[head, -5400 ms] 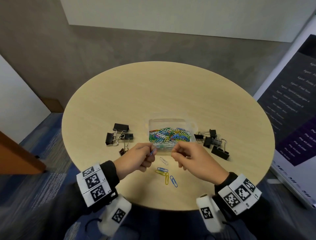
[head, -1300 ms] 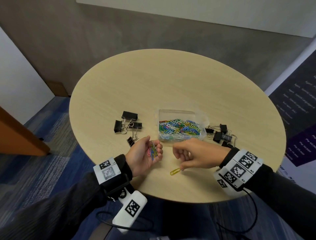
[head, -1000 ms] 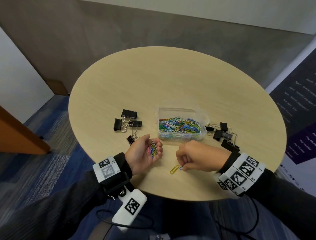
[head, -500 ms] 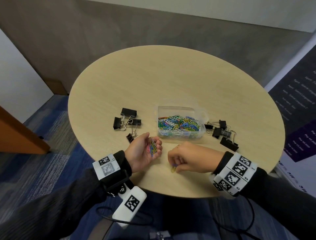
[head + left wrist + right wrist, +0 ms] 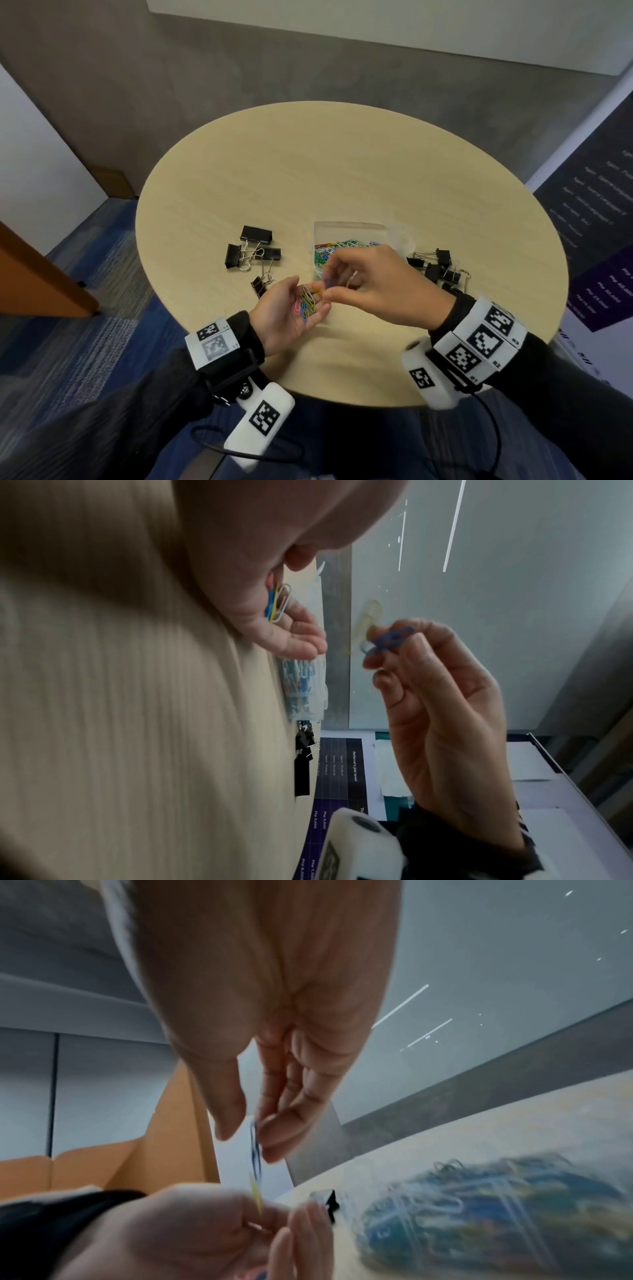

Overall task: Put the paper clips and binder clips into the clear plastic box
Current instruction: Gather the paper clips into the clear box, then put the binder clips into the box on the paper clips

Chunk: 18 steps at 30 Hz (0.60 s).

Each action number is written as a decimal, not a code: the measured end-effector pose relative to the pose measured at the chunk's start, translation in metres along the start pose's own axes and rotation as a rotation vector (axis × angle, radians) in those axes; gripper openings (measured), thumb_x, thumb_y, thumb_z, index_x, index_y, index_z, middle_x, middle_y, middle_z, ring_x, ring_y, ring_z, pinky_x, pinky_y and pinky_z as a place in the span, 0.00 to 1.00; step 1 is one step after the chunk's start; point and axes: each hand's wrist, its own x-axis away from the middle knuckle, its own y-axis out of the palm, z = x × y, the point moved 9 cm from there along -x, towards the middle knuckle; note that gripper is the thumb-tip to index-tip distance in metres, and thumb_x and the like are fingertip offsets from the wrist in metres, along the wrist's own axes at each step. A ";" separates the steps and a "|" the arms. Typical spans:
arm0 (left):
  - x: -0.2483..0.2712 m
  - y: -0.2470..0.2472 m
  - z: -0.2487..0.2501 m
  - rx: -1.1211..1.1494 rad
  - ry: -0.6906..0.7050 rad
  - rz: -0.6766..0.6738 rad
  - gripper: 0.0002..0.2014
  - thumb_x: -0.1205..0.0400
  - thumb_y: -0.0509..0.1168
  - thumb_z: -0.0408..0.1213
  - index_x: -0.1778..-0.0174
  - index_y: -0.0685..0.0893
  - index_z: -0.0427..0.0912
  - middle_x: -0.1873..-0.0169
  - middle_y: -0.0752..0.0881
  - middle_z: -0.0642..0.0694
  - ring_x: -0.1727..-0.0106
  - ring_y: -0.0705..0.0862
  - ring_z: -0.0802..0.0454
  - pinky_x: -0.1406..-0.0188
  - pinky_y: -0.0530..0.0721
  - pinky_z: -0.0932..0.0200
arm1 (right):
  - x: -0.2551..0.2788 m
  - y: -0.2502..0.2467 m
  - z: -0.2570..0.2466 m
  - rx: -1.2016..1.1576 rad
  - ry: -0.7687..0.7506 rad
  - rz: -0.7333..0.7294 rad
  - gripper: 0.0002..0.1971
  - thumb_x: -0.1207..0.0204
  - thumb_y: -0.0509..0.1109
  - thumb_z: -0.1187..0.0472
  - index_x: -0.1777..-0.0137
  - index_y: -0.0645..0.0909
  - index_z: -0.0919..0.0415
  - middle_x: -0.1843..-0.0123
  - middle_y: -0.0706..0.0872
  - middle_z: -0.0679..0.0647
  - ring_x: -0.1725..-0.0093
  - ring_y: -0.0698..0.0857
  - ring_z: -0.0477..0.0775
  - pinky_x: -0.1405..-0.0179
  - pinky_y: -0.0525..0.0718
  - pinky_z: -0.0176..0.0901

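Pale wood-grain round table (image 5: 342, 164), seen from above; person seated at near edge, both wrists banded with black-and-white marker tags. Left hand (image 5: 291, 313) held palm-up just over the near part of the table, fingers loosely cupped, cradling a small bundle of coloured wire paper clips (image 5: 306, 306): pink, blue, yellow, white visible. Left wrist view shows the same bundle (image 5: 276, 603) lying against the fingers. Right hand (image 5: 373, 284) just beside and slightly above the left, thumb and forefinger pressed together on a blue paper clip (image 5: 327, 281); a yellow clip (image 5: 256, 1191) hangs linked below it, lower end reaching the left hand's fingers. In the left wrist view the blue clip (image 5: 390, 638) sits at the fingertips, other fingers curled; the picture is blurred there. Clear plastic rectangular box (image 5: 349, 228) stands open near table centre, directly beyond the right hand and partly hidden by it, holding a heap of mixed-colour paper clips (image 5: 337, 247). Black binder clips with silver wire handles in two groups: left group (image 5: 251, 251) of four, well apart from the box on its left, the smallest one nearest the left hand; right group (image 5: 436, 269) just beside the box's right wall, partly behind the right wrist, count unclear. All binder clips lie on the tabletop outside the box. Dark printed banner (image 5: 603, 219) stands at right; blue patterned carpet (image 5: 85, 291) below left.
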 end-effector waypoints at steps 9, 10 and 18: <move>0.006 0.028 0.013 0.120 -0.069 -0.110 0.22 0.15 0.48 0.42 0.74 0.71 0.39 0.80 0.67 0.50 0.85 0.65 0.56 0.90 0.61 0.68 | 0.016 -0.037 0.016 0.042 0.030 0.137 0.10 0.25 0.73 0.57 0.45 0.85 0.56 0.48 0.88 0.46 0.48 0.86 0.40 0.48 0.85 0.34; 0.006 0.037 0.022 0.085 -0.039 -0.117 0.22 0.15 0.48 0.42 0.75 0.70 0.41 0.81 0.64 0.50 0.85 0.64 0.56 0.90 0.59 0.67 | 0.021 -0.042 0.021 0.046 0.043 0.147 0.09 0.25 0.73 0.57 0.46 0.85 0.55 0.48 0.88 0.45 0.48 0.86 0.39 0.49 0.84 0.33; -0.018 0.101 0.069 -0.425 0.258 0.000 0.14 0.15 0.53 0.45 0.63 0.73 0.43 0.69 0.72 0.48 0.62 0.78 0.51 0.65 0.69 0.59 | 0.053 -0.054 0.052 0.095 0.123 0.148 0.07 0.25 0.72 0.55 0.48 0.86 0.52 0.51 0.86 0.42 0.48 0.85 0.39 0.49 0.85 0.37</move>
